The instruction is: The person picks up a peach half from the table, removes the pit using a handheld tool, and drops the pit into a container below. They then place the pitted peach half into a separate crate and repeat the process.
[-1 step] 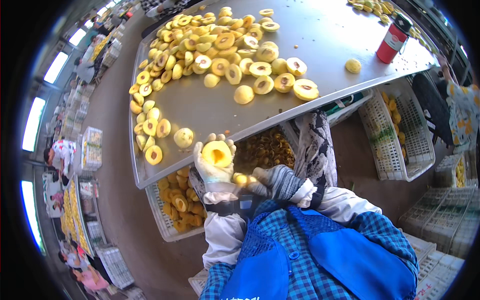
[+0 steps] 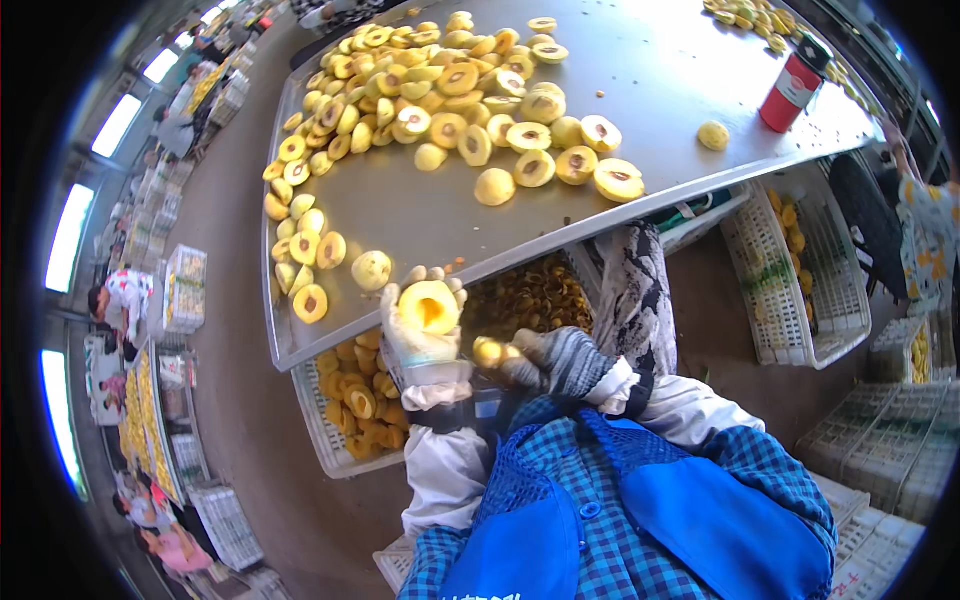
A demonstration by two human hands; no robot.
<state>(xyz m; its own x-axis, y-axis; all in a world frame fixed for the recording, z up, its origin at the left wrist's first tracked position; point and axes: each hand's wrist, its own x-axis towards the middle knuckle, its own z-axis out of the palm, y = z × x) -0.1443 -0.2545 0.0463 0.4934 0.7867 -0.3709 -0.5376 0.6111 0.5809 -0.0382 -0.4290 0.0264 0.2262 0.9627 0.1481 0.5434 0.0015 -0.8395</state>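
Moved slightly apart: left hand (image 2: pixel 422 346), right hand (image 2: pixel 566 362). Halved yellow fruit (image 2: pixel 429 308): in left palm, fingers curled round it, cut face up; likely light, soft, juice-slick; best held by skin. Right fingers: blurred, closure cannot be told.

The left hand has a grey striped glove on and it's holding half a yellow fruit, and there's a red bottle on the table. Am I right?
Almost! The head view shows the left hand in a plain cream-coloured glove; the grey stripes are on the right hand. It does hold a yellow fruit half, and a red bottle stands on the table.
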